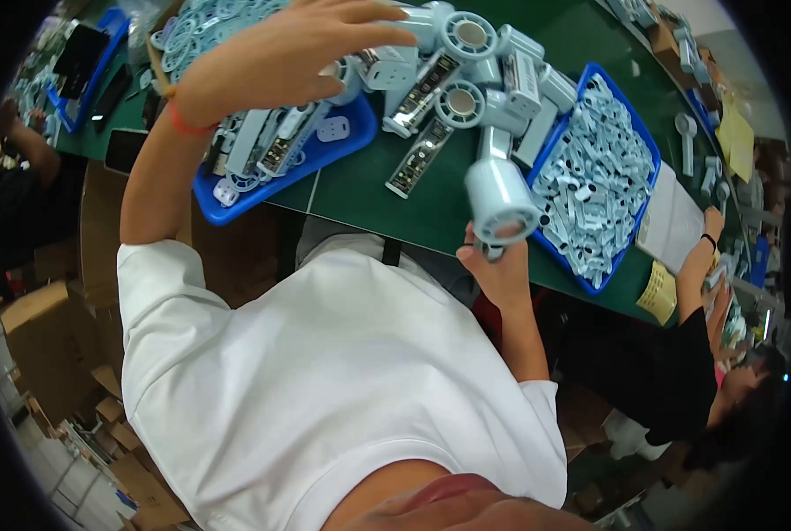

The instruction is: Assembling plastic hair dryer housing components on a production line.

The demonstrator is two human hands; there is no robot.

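My right hand (507,273) is closed around the lower end of a light-blue handheld fan (500,196), just past the table's near edge. The fan's round grille end faces me, and my palm hides part of it. Raised over the left blue tray (245,209), my left hand (276,60) has its fingers spread, with nothing visible in them. That tray holds long handle pieces, some with bare circuit boards (287,142). Between the two trays lie several more fans, among them one with a round grille (460,103) and an uncovered circuit board in its handle (420,157).
A second blue tray (656,168), heaped with small light-blue parts (595,177), stands on the right of the green table (360,190). Light-blue rings (205,40) are piled at the far left. A co-worker's arm (695,270) rests beside white paper (670,217). Cardboard boxes (55,345) stand at left.
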